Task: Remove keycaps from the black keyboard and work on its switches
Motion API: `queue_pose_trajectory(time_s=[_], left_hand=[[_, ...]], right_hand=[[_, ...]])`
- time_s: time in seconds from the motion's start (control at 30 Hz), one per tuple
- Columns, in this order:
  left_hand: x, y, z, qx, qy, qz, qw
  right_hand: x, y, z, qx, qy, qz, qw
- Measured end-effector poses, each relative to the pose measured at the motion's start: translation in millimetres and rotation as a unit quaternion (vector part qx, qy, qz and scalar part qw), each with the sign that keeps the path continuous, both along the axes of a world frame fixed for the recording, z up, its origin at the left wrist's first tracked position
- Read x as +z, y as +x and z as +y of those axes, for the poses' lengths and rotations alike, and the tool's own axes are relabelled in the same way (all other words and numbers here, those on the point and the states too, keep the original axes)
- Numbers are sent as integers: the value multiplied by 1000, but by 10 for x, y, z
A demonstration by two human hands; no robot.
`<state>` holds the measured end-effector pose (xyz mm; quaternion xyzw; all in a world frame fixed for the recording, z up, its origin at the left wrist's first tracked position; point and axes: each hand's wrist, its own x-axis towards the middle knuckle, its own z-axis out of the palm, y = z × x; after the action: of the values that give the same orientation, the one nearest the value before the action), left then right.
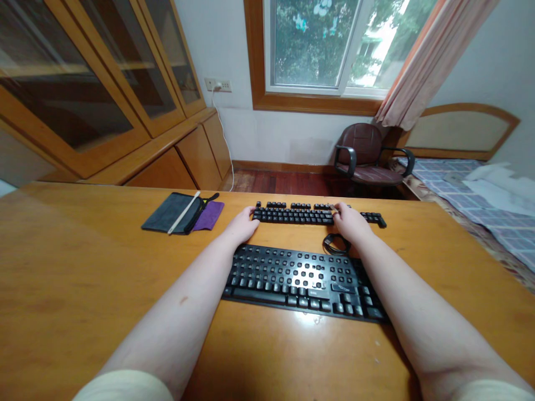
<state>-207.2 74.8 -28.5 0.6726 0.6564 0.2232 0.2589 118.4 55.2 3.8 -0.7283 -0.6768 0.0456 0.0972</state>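
Loose black keycaps [292,216] lie lined up in rows on the desk. My left hand [243,224] is pressed against the left end of these rows, thumb and fingers bent around the edge. At the other end, my right hand [350,221] has its fingertips closed on the keycaps; a small greyish spot by the fingers is too small to name. Nearer to me lies a black keyboard [259,301], with bare switches in its upper rows and keycaps still on the lower ones. My right forearm hides its right side. A coiled black cable [335,244] rests between keyboard and loose keycaps.
On the wooden desk [83,278], to the left, a dark grey pouch [167,214] lies under a pale stick [184,213], with a purple cloth [210,216] beside it. More keycaps [374,218] extend past my right hand. Beyond the desk stands an office chair [361,146].
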Motion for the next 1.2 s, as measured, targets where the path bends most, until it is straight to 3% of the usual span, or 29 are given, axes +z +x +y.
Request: queue_pose_trajectory(time_s=[0.23, 0.47, 0.93, 1.2], left_hand=[[22, -5, -14, 3, -2, 4, 1000], [109, 29, -53, 19, -3, 7, 1000], [49, 16, -4, 62, -11, 6, 998], [68, 17, -15, 61, -11, 2, 998]], right_hand=[[66, 1, -38, -19, 16, 26, 999], [132, 177, -39, -119, 94, 123, 981], [104, 221, 30, -137, -25, 71, 988], [70, 232, 35, -108, -37, 87, 990]])
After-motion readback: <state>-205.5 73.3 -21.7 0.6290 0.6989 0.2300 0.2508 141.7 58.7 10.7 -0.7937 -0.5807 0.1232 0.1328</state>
